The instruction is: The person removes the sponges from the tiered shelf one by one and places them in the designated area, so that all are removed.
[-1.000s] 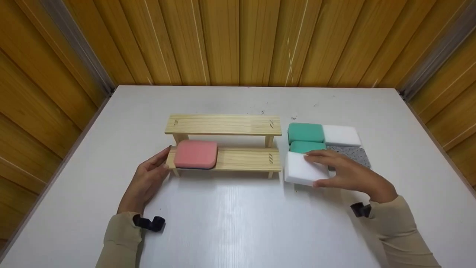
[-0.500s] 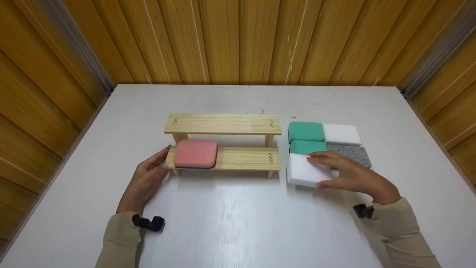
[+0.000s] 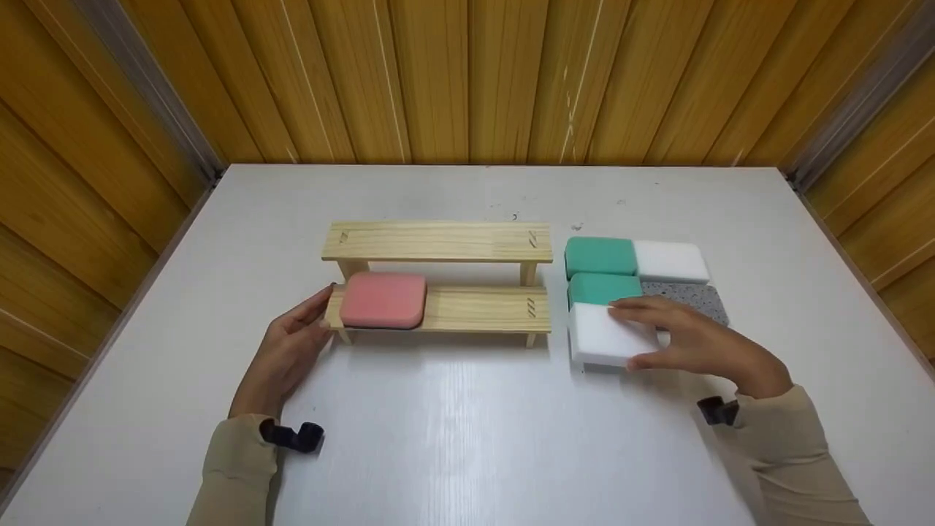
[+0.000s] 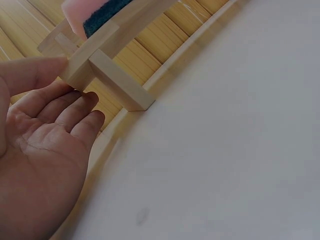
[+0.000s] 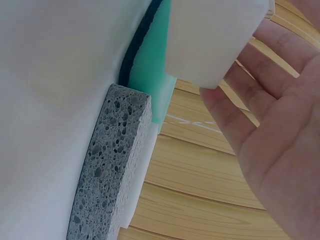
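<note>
A wooden two-step rack (image 3: pixel 475 310) stands mid-table, with a pink scrub sponge (image 3: pixel 383 300) lying at the left of its lower step. My left hand (image 3: pixel 288 354) grips that step's left end between thumb and fingers. In the left wrist view, the thumb (image 4: pixel 37 72) touches the end of the board. My right hand (image 3: pixel 694 340) holds a white sponge block (image 3: pixel 610 334) by its right side, raised above the table. In the right wrist view, this white block (image 5: pixel 210 40) partly covers a green scrub sponge (image 5: pixel 155 75).
Beyond the held block sit two green sponges, one farther back (image 3: pixel 600 256) and one nearer (image 3: pixel 605 288). To their right lie a second white block (image 3: pixel 670 261) and a grey speckled sponge (image 3: pixel 690 301). Yellow wood-look panels (image 3: pixel 467 80) bound the white table.
My right hand and the white sponge block have shifted slightly to the right. The left hand keeps its place on the rack, and the pink sponge is unmoved.
</note>
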